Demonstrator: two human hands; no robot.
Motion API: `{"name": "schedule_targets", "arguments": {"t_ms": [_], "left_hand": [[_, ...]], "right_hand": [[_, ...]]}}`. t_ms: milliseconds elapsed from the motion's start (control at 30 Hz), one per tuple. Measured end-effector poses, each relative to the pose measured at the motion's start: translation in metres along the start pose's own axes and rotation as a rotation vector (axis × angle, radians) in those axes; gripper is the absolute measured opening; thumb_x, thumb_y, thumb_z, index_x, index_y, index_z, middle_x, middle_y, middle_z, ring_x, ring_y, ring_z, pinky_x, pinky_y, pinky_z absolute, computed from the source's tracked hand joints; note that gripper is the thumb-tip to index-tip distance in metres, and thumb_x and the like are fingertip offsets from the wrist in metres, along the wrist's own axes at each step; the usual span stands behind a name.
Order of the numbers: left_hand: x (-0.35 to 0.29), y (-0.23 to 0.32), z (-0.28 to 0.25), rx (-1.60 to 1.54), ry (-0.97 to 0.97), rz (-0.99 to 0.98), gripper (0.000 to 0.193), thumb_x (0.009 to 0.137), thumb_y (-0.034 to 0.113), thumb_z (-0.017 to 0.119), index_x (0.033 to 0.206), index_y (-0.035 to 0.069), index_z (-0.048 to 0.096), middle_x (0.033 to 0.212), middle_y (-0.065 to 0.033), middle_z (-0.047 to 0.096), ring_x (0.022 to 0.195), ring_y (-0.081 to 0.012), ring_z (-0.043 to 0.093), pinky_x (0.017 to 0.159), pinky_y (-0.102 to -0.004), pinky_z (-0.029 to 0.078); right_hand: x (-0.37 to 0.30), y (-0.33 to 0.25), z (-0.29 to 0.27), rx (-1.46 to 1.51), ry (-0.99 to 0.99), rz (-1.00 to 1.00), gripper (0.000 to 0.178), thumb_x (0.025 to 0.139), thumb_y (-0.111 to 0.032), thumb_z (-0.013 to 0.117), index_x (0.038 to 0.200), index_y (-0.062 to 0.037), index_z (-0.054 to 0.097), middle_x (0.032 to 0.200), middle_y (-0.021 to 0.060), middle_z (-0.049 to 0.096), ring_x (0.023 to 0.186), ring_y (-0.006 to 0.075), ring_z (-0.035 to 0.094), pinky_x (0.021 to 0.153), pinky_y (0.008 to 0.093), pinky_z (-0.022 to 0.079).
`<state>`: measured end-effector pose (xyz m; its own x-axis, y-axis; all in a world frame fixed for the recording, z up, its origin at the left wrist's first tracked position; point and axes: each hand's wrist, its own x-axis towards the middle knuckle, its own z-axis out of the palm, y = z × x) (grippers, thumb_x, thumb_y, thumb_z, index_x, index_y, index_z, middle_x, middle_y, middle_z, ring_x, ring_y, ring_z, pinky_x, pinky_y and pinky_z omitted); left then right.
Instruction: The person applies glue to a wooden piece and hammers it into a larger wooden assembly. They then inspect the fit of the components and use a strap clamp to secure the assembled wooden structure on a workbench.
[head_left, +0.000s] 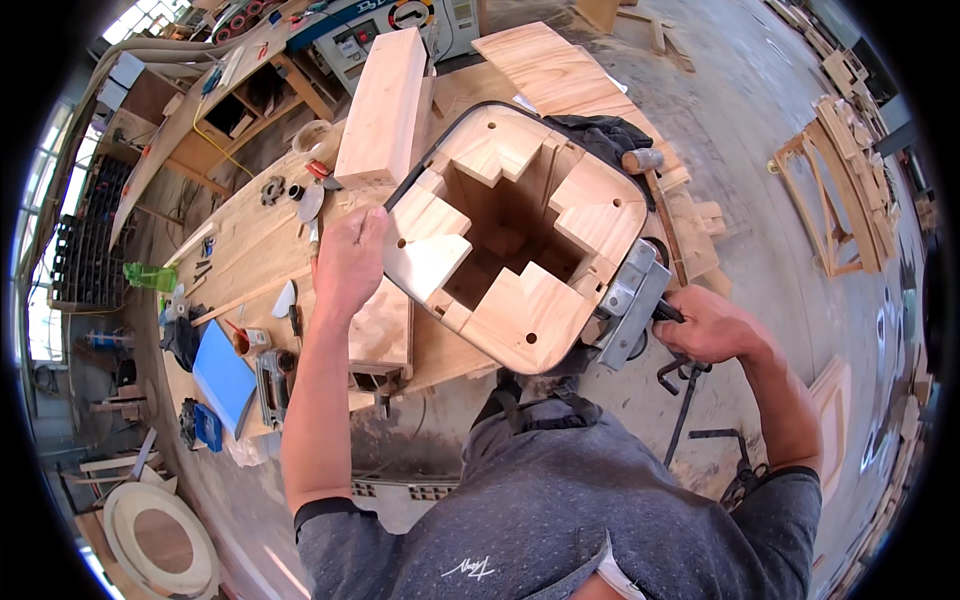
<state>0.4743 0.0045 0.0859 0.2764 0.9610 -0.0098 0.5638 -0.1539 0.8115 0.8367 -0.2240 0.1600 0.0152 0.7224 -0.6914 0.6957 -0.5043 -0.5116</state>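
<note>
A hollow wooden column tilts up toward me, its end showing four notched corner blocks with a drilled hole in each and a dark cavity between. Round its outside runs a black strap of a band clamp. On the column's right side sits the clamp's metal tensioner. My right hand is closed round the black handle of that tensioner. My left hand is closed against the column's left corner at the strap; part of its fingers is hidden.
The workbench carries a tall wooden block, a blue sheet, a nail gun, a wooden mallet and a wide board. Metal clamp bars stand at my right. A machine is beyond the bench.
</note>
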Motion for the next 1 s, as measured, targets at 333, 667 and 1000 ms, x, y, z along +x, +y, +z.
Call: {"name": "schedule_targets", "arguments": {"t_ms": [333, 667, 1000], "left_hand": [[0.008, 0.000, 0.002, -0.019, 0.018, -0.030, 0.038, 0.106, 0.028, 0.052, 0.093, -0.005, 0.063, 0.068, -0.0069, 0.052, 0.065, -0.0147, 0.045, 0.065, -0.0364, 0.041], [0.020, 0.052, 0.004, 0.154, -0.033, 0.114, 0.039, 0.099, 0.034, 0.061, 0.095, -0.004, 0.066, 0.073, -0.0124, 0.063, 0.070, -0.0174, 0.063, 0.070, -0.0370, 0.049], [0.040, 0.096, 0.021, 0.441, -0.187, 0.071, 0.039, 0.092, 0.033, 0.068, 0.097, -0.005, 0.067, 0.081, -0.0214, 0.068, 0.075, -0.0341, 0.069, 0.074, -0.0458, 0.054]], "right_hand": [[-0.004, -0.008, 0.002, -0.049, 0.011, -0.032, 0.027, 0.095, -0.024, 0.060, 0.103, 0.0007, 0.065, 0.076, 0.0218, 0.064, 0.072, 0.0333, 0.063, 0.069, 0.0432, 0.048], [-0.002, -0.006, 0.005, -0.062, 0.018, -0.048, 0.027, 0.094, -0.024, 0.061, 0.101, 0.0017, 0.065, 0.076, 0.0223, 0.064, 0.073, 0.0336, 0.063, 0.069, 0.0431, 0.048], [-0.001, 0.001, 0.013, -0.005, 0.047, -0.106, 0.027, 0.092, -0.024, 0.061, 0.095, 0.0037, 0.062, 0.068, 0.0169, 0.060, 0.064, 0.0270, 0.060, 0.062, 0.0419, 0.047]]}}
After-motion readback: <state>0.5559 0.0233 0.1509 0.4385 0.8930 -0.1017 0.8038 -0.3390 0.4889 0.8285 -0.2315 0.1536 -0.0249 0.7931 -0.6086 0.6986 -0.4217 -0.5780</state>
